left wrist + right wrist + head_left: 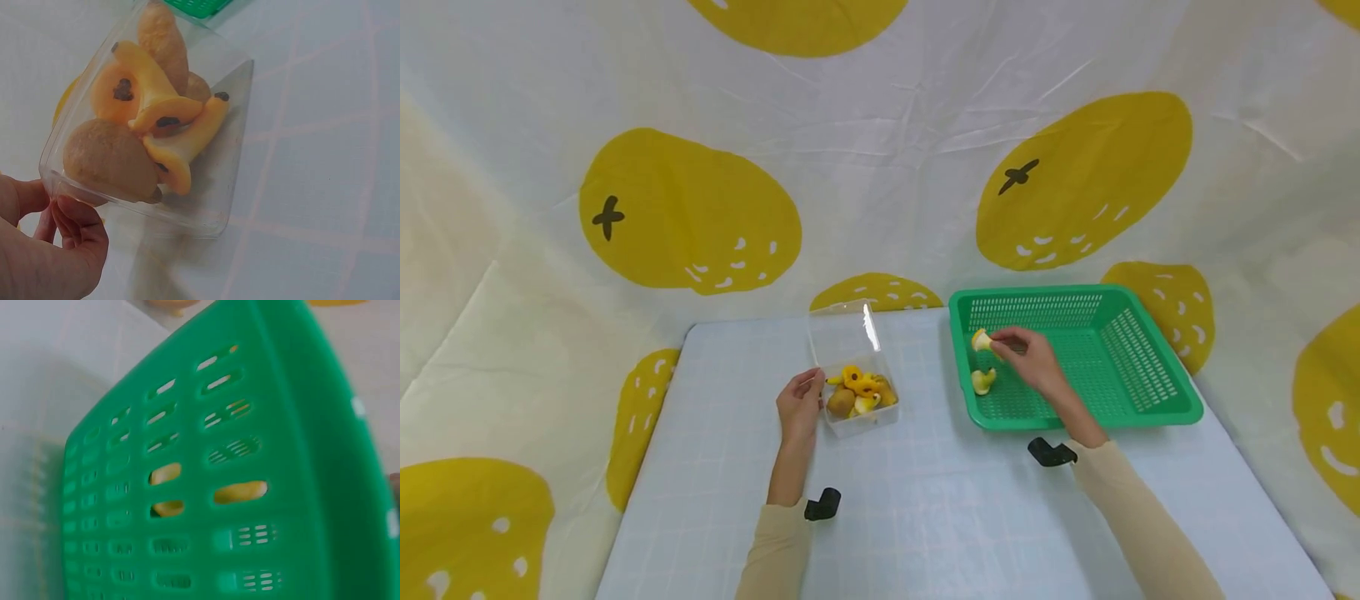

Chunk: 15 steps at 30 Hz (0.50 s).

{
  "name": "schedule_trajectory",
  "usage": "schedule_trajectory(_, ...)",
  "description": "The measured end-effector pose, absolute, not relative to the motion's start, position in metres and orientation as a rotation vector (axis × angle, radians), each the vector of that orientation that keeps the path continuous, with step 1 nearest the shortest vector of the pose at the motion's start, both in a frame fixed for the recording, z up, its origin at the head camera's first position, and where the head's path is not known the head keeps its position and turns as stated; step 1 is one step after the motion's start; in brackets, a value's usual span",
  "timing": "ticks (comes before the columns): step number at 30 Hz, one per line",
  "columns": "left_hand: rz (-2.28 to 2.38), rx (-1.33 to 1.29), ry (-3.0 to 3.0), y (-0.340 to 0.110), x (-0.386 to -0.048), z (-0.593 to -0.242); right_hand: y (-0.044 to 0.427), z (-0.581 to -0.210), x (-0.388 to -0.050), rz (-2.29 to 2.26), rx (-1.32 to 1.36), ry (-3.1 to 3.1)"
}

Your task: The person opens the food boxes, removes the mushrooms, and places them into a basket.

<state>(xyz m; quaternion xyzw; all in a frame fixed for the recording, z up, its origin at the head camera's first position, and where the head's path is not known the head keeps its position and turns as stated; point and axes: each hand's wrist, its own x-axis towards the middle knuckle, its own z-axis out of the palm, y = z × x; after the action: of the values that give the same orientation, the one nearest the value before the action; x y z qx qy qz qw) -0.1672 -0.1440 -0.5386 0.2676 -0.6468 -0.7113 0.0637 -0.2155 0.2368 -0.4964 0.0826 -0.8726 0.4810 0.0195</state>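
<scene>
My left hand (800,404) pinches the left edge of a clear plastic box (863,423), whose lid (847,333) stands raised at the back. Inside lie brown rounded lumps (109,159) and yellow pieces (187,140) with flared ends and dark tips. Over the left part of a green basket (1082,419), my right hand (1028,357) holds a yellow-and-white piece (981,340) with a flared end, its exact kind unclear. Below it, a similar pale yellow piece (982,382) lies in the basket. In the right wrist view, the basket's slotted wall (187,437) hides most of the hand.
Both containers stand on a table (917,500) with a pale checked cover, the box left of the basket. A white cloth (880,192) with large yellow fruit prints hangs behind the table and at its sides. The basket's raised rim (1037,291) surrounds its inside.
</scene>
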Motion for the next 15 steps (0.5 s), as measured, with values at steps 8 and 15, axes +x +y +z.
schedule_trajectory(8,-2.154,0.807,-1.946,-0.143,-0.168,-0.539,0.246,-0.508,-0.219,1.287,0.317,-2.912)
schedule_trajectory(15,-2.142,0.809,-1.965,-0.144,-0.167,-0.537,0.249,-0.515,-0.222,1.224,0.281,-3.091)
